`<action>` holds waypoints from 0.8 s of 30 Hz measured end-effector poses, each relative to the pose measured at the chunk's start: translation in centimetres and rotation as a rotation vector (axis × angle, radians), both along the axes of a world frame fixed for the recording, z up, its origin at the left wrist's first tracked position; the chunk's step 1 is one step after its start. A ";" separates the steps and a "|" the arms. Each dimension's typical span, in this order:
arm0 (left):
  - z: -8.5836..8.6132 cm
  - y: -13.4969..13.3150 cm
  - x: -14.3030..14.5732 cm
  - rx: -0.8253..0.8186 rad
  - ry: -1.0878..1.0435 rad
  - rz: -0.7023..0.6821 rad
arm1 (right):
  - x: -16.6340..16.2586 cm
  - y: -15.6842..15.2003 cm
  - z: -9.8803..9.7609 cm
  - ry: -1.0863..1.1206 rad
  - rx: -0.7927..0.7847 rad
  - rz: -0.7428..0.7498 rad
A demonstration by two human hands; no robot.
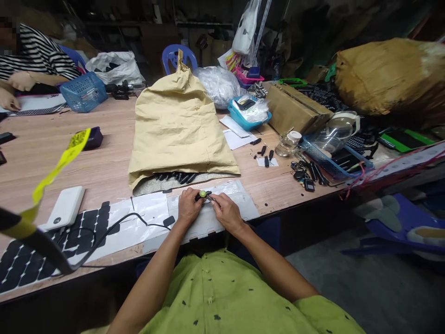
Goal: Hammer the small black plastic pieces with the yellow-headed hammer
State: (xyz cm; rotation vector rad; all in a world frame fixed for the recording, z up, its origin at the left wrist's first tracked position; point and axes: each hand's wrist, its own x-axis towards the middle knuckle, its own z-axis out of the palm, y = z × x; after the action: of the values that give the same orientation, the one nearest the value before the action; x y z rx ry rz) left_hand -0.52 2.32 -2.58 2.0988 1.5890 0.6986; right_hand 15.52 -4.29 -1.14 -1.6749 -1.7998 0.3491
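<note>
My left hand (189, 205) is closed around a small black piece with a round yellow-green disc (203, 194) on it. Pinched in the fingers of my right hand (226, 212) is the thin dark end (210, 198) beside that disc; whether it is part of the same piece I cannot tell. Both hands rest close together over a clear plastic-covered sheet (239, 199) at the table's front edge. Just beyond them lies a cream cloth bag (177, 125), with several black slender pieces (177, 177) showing at its mouth.
Left of me lie a sheet of black stickers (31, 260), a white power bank (66, 207) and a black cable (118, 220). On the right are a glass jar (288, 144), a blue basket (333, 157) and a cardboard box (295, 109). A person in stripes (45, 53) sits far left.
</note>
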 end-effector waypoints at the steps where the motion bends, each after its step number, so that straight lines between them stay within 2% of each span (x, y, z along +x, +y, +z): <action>1: 0.0 0.0 0.0 -0.001 -0.003 0.000 | 0.0 0.1 -0.1 -0.005 -0.008 -0.004; 7: 0.0 -0.1 0.2 -0.004 0.007 -0.004 | 2.7 2.9 0.1 -0.158 0.067 -0.165; 12: -0.3 0.3 0.0 0.005 0.011 -0.016 | 4.8 6.5 0.3 -0.346 -0.042 -0.246; 16: 0.4 0.3 -0.4 0.002 -0.018 -0.013 | 4.7 7.3 -0.3 -0.418 -0.060 -0.273; 19: 1.6 -2.0 -0.5 -0.016 -0.114 -0.069 | 4.3 7.3 -0.5 -0.432 -0.067 -0.265; 21: 2.3 -4.7 -0.6 -0.067 -0.158 -0.204 | 4.2 7.2 -0.6 -0.435 -0.072 -0.264; 24: 3.0 -9.3 -0.5 -0.197 0.020 -0.416 | 4.2 7.2 -0.7 -0.436 -0.066 -0.263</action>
State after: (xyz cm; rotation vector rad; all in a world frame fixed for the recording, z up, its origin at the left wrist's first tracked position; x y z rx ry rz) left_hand -0.99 -6.99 0.39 2.1899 1.1214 0.3633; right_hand 19.73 2.95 -1.84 -2.1296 -1.8432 -0.0809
